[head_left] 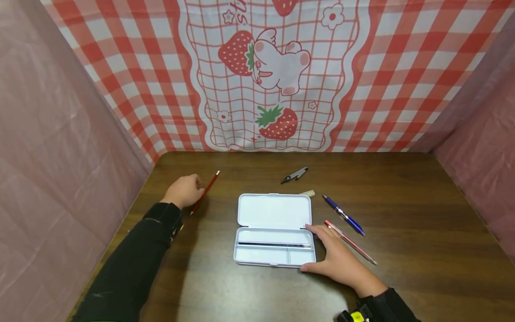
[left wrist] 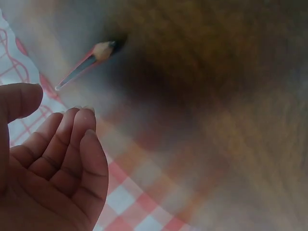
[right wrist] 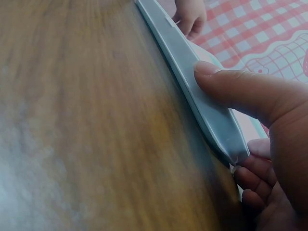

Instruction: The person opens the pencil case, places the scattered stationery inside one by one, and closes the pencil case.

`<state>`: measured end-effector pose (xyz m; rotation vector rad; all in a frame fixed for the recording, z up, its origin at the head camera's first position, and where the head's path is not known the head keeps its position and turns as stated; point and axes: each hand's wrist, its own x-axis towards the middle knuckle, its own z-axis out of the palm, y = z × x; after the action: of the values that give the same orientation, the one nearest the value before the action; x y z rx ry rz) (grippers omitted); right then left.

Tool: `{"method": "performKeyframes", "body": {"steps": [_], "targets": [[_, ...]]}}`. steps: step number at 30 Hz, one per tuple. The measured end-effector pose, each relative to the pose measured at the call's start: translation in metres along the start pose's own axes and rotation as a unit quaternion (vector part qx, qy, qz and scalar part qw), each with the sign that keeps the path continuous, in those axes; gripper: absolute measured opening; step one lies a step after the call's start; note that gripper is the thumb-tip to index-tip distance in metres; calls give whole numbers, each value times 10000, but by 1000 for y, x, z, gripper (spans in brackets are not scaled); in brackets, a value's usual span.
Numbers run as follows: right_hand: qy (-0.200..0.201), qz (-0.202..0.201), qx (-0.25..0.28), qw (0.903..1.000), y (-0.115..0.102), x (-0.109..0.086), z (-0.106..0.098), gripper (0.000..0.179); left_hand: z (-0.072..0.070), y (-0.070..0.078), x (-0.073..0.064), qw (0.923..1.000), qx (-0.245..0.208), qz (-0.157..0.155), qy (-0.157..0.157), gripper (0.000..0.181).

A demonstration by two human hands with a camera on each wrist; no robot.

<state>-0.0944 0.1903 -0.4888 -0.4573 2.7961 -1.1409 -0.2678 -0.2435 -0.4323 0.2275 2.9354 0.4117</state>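
A white pencil case [head_left: 275, 212] lies unfolded on the table, a dark pencil [head_left: 273, 244] in its long compartment. My right hand [head_left: 337, 258] grips the case's right end, thumb at the front edge and fingers at the back corner. In the right wrist view the thumb [right wrist: 226, 89] presses the case's side wall [right wrist: 192, 91]. At the left, my left hand [head_left: 184, 191] is beside a red pencil [head_left: 206, 192] with a white end. The left wrist view shows a gap between thumb and curved fingers [left wrist: 86, 159], with the pencil's sharpened tip [left wrist: 102, 50] beyond them.
Behind the case lie a grey compass [head_left: 295, 175] and a pale eraser [head_left: 308, 193], partly hidden by the lid. A blue pen [head_left: 344, 215] and a pink pen [head_left: 351, 242] lie to the right. A checked cloth [head_left: 161, 89] hangs along the table's back edge.
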Motion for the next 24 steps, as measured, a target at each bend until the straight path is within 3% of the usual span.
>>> {"method": "performKeyframes", "body": {"steps": [9,19,24], "targets": [[-15,-23,18,10000,1,1,2,108,5,0,2,9992,-318,-101,-233,25],[-33,18,-15,10000,2,2,2,108,11,7,5,9986,-346,-252,-310,22],[-39,31,-28,10000,2,1,1,108,11,10,4,9991,-233,-209,-272,10]]}}
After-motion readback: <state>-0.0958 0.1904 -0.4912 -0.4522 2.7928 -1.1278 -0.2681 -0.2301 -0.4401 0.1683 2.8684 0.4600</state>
